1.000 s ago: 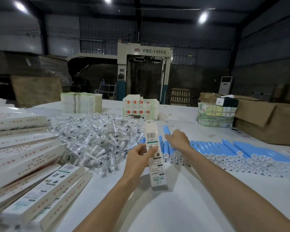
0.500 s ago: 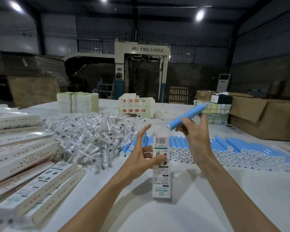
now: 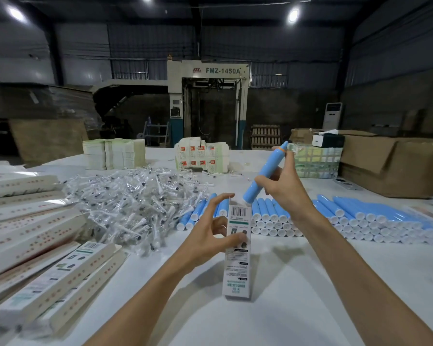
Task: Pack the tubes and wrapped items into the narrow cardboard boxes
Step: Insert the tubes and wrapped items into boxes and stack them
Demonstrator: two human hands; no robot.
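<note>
Holding the tube [image 3: 267, 172] tilted, the right grip [image 3: 284, 194] should stand it upright over the box [image 3: 236, 269] just below, which the left grip [image 3: 209, 237] clasps steady.

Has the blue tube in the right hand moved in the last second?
Yes. The blue tube rose off the stack of tubes and now tilts, lower end at the open top of the box.

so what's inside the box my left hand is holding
The blue tube in the right hand has its lower tip at the open top. The printed front of the box hides the interior.
</note>
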